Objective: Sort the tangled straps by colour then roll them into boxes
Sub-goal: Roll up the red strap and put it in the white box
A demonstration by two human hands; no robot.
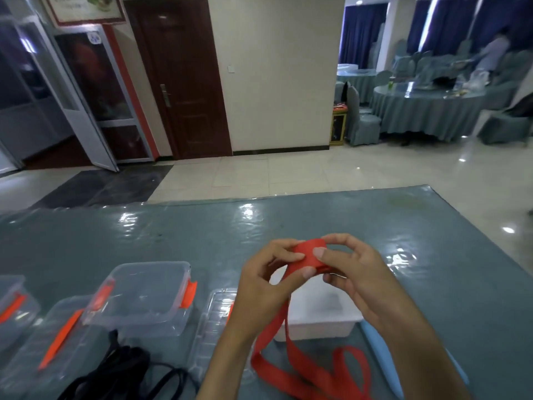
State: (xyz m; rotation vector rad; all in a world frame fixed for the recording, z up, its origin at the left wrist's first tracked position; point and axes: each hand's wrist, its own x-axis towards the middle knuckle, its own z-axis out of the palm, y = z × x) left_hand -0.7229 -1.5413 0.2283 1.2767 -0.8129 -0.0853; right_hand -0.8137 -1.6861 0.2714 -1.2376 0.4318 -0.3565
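Note:
A red strap (310, 256) is partly wound into a small roll held above the table. My left hand (266, 280) pinches the roll from the left and my right hand (350, 268) grips it from the right, thumb on its front. The loose red tail (311, 370) hangs down and loops on the table near the front edge. A black strap (127, 368) lies tangled at the lower left. A white box (320, 319) sits under my hands, partly hidden. A clear box with orange clips (144, 295) stands to the left.
Clear lids with orange clips (57, 333) and another clear box (14, 301) lie at the left, and a clear lid (215, 327) sits beside my left wrist. A light blue strip (377, 342) lies at the right. The table (202, 235) has a glossy grey-blue cover.

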